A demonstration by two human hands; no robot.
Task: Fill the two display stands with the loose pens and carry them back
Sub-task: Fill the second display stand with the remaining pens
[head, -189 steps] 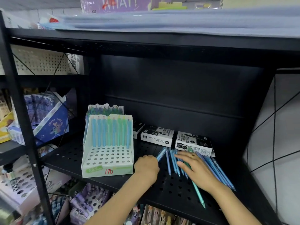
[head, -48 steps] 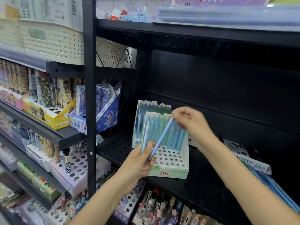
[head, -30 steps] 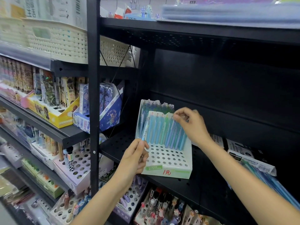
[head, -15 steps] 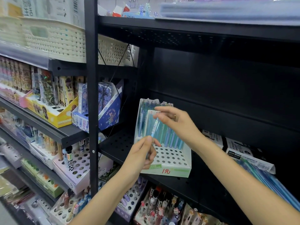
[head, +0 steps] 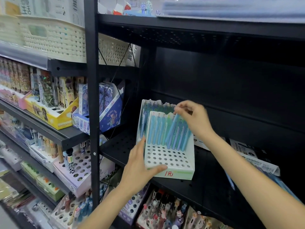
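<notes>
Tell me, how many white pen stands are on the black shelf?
2. The front stand sits near the shelf edge; the back stand is right behind it, mostly hidden.

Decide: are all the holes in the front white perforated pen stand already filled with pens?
No: the front white perforated pen stand holds blue pens only along its back row; the nearer holes are empty.

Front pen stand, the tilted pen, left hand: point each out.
front pen stand (head: 166, 157): head view, bare perforated floor.
tilted blue pen (head: 171, 128): head view, mid-barrel.
left hand (head: 140, 169): head view, back of hand.
</notes>
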